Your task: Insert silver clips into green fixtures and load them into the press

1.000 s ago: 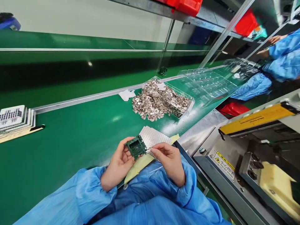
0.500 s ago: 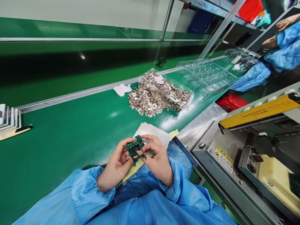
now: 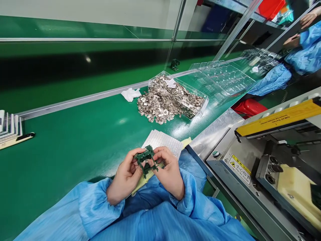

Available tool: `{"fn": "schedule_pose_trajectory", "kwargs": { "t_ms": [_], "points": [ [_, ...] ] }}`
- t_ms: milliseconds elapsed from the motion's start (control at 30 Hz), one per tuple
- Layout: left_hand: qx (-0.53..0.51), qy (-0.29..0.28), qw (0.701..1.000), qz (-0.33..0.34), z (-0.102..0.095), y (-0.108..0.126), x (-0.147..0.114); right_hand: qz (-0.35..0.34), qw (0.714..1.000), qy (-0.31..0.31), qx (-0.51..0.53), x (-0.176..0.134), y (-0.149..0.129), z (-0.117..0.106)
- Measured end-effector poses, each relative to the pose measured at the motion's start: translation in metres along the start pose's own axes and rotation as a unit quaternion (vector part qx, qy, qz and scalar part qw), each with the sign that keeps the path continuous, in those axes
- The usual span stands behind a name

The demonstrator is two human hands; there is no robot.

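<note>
Between my two hands is a small dark green plastic frame (image 3: 145, 157) with openings and thin posts. My left hand (image 3: 126, 175) grips its left side with thumb and fingers. My right hand (image 3: 170, 172) holds its right side, fingertips reaching to its edge and inner opening. Just beyond the hands lies a silvery sheet with a fine grid (image 3: 164, 141). Under the hands a piece of yellow cloth (image 3: 142, 183) shows above my lap. Farther back, small metal pieces (image 3: 157, 105) spill in a heap from a clear tray (image 3: 204, 106).
A machine (image 3: 225, 157) with a yellow bar stands at the right. Clear plastic trays (image 3: 223, 78) and a white crumpled cloth (image 3: 130, 94) lie on the green table. A cutter knife (image 3: 17, 140) is at far left. A co-worker's blue sleeve (image 3: 309, 40) shows at upper right.
The green frame is turned slightly in my hands, its opening showing more clearly. Both hands keep their hold, and the view has shifted a little.
</note>
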State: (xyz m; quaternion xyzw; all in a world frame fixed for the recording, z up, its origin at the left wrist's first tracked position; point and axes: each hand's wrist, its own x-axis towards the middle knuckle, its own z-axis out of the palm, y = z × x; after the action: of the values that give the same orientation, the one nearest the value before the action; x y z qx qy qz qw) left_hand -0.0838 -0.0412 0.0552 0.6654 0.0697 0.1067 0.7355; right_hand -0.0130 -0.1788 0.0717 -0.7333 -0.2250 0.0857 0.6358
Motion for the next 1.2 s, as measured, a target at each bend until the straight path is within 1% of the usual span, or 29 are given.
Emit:
{"fn": "schedule_pose_trajectory", "kwargs": {
  "t_ms": [67,167,267,367,500,633,767,967,1100,1200],
  "points": [
    [0.002,0.012,1.000,-0.014,0.002,0.003,0.001,0.008,1.000,-0.001,0.017,-0.001,0.001,0.001],
    [0.001,0.024,0.999,-0.044,0.003,0.005,0.001,0.048,0.997,0.001,0.068,-0.003,0.004,0.004],
    [0.012,0.032,0.998,-0.057,0.003,0.005,-0.001,0.101,0.986,-0.003,0.136,-0.005,0.005,0.008],
    [0.025,0.035,0.997,-0.063,0.003,0.004,-0.003,0.124,0.975,0.004,0.185,-0.006,0.004,0.012],
    [0.037,0.041,0.997,-0.062,0.005,0.005,-0.006,0.117,0.973,0.023,0.195,-0.007,0.004,0.014],
    [-0.018,0.026,0.995,-0.098,0.009,0.008,-0.009,0.117,0.972,0.038,0.201,-0.010,0.002,0.009],
    [-0.036,0.014,0.993,-0.116,0.014,0.010,-0.012,0.154,0.956,0.025,0.249,-0.017,-0.002,0.005],
    [-0.026,0.011,0.994,-0.109,0.022,0.012,-0.016,0.162,0.939,0.033,0.302,-0.025,-0.005,0.005],
    [-0.008,0.018,0.994,-0.107,0.029,0.016,-0.017,0.133,0.949,0.068,0.277,-0.030,-0.006,0.002],
    [-0.001,0.006,0.995,-0.104,0.036,0.018,-0.019,0.126,0.954,0.093,0.257,-0.036,-0.007,-0.003]
  ]
}}
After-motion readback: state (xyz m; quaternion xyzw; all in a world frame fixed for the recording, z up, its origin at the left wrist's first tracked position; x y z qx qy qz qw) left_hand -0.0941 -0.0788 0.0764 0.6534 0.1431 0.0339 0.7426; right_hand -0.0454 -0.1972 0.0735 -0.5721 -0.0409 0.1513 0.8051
